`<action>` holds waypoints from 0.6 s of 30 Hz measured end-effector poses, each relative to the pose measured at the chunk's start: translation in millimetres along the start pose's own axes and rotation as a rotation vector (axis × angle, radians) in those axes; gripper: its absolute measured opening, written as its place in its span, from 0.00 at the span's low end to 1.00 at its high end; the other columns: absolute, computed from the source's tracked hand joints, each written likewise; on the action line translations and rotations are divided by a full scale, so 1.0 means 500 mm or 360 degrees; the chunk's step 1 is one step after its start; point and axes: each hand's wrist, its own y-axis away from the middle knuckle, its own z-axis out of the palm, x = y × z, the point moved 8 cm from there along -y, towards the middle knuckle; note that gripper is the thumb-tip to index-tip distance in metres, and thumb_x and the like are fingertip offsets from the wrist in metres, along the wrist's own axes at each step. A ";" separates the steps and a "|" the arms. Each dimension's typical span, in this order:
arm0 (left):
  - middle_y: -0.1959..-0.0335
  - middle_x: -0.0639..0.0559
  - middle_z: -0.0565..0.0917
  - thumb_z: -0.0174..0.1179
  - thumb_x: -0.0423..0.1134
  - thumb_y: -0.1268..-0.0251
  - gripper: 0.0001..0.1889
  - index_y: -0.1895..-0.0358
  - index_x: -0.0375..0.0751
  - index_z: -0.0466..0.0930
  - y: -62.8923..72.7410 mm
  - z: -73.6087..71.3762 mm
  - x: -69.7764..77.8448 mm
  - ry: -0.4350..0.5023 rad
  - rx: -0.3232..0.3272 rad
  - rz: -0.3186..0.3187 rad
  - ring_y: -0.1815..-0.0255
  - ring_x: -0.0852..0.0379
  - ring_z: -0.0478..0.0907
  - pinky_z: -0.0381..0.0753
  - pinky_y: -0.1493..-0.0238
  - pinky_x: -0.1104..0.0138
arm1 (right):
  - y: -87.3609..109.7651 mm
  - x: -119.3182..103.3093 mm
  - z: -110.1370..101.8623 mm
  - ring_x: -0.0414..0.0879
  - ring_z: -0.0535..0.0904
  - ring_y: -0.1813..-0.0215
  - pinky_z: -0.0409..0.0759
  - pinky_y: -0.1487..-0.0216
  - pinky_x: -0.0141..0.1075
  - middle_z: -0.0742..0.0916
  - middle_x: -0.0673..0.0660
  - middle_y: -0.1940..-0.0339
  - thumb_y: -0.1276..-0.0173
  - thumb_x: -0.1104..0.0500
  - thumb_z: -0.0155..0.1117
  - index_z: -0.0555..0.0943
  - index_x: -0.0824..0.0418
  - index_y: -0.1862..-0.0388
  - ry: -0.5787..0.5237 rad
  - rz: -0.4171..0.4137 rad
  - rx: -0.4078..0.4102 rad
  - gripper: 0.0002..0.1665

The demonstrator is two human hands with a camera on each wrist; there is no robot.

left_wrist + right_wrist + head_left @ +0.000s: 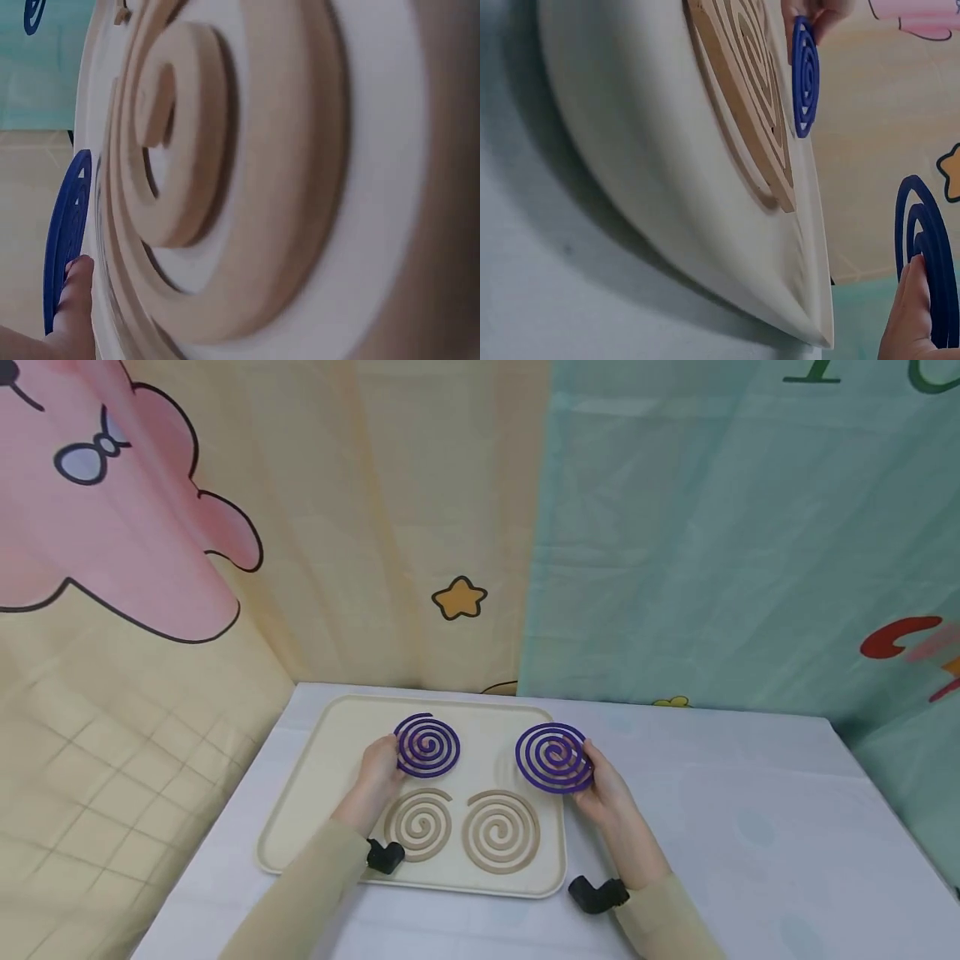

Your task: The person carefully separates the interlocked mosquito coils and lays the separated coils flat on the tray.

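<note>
Two purple-blue mosquito coils are held up over the tray's far half. My left hand (377,774) grips the edge of one purple coil (427,746); in the left wrist view that coil (60,240) appears nearly edge-on, with a fingertip against it. At the tray's right edge, my right hand (609,793) holds the other purple coil (556,757) by its right side. The right wrist view shows the fingers (911,315) against this coil (939,255). Two tan mosquito coils, one left (420,825) and one right (501,832), lie flat on the tray below the hands.
The cream tray (322,777) has a raised rim and rests on a white-covered table (750,827). Behind the table hangs a printed curtain (675,543). Black mounts sit at the left wrist (386,857) and right wrist (597,894).
</note>
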 end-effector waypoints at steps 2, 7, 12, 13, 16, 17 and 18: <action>0.40 0.41 0.70 0.32 0.35 0.20 0.24 0.28 0.25 0.55 -0.006 0.001 -0.005 -0.0058 0.0011 -0.0014 0.55 0.66 0.72 0.76 0.57 0.80 | -0.005 0.000 -0.003 0.34 0.84 0.63 0.82 0.54 0.25 0.88 0.47 0.67 0.18 0.50 0.37 0.75 0.55 0.57 0.0009 0.0002 0.0015 0.18; 0.35 0.35 0.69 0.34 0.32 0.21 0.24 0.26 0.27 0.56 -0.015 0.003 -0.012 -0.0167 0.0019 -0.0035 0.49 0.61 0.74 0.77 0.50 0.76 | -0.013 0.000 0.002 0.35 0.84 0.63 0.81 0.53 0.25 0.88 0.47 0.67 0.18 0.51 0.38 0.74 0.56 0.57 0.0021 0.0007 0.0002 0.17; 0.22 0.31 0.49 0.37 0.34 0.21 0.28 0.23 0.29 0.45 -0.021 0.018 -0.004 -0.0208 -0.0110 0.0033 0.21 0.42 0.51 0.55 0.22 0.54 | -0.019 0.006 0.015 0.35 0.84 0.64 0.81 0.54 0.25 0.87 0.47 0.69 0.18 0.53 0.37 0.74 0.57 0.61 0.0071 0.0033 -0.0036 0.18; 0.22 0.31 0.48 0.39 0.35 0.21 0.29 0.23 0.29 0.45 -0.021 0.020 0.001 -0.0294 -0.0122 0.0080 0.20 0.40 0.48 0.52 0.22 0.52 | -0.021 0.007 0.017 0.35 0.84 0.65 0.81 0.55 0.25 0.87 0.47 0.69 0.18 0.54 0.37 0.74 0.57 0.62 0.0083 0.0041 -0.0035 0.18; 0.22 0.29 0.48 0.43 0.36 0.23 0.31 0.24 0.29 0.47 -0.012 0.028 0.023 -0.0722 -0.0129 0.0274 0.21 0.35 0.45 0.46 0.21 0.48 | -0.027 0.011 0.023 0.35 0.84 0.66 0.82 0.56 0.25 0.86 0.47 0.70 0.18 0.54 0.37 0.72 0.57 0.62 0.0126 0.0069 -0.0035 0.16; 0.23 0.28 0.49 0.45 0.36 0.24 0.31 0.24 0.28 0.49 -0.007 0.032 0.032 -0.0889 -0.0125 0.0359 0.21 0.34 0.46 0.46 0.21 0.47 | -0.030 0.011 0.023 0.35 0.84 0.66 0.82 0.57 0.26 0.86 0.48 0.70 0.18 0.54 0.38 0.72 0.57 0.62 0.0133 0.0076 -0.0023 0.16; 0.23 0.28 0.51 0.47 0.36 0.26 0.30 0.25 0.28 0.53 -0.002 0.035 0.039 -0.1071 -0.0109 0.0438 0.22 0.32 0.46 0.46 0.22 0.45 | -0.032 0.011 0.024 0.36 0.84 0.67 0.82 0.58 0.26 0.86 0.48 0.71 0.18 0.54 0.38 0.72 0.57 0.62 0.0149 0.0079 -0.0016 0.16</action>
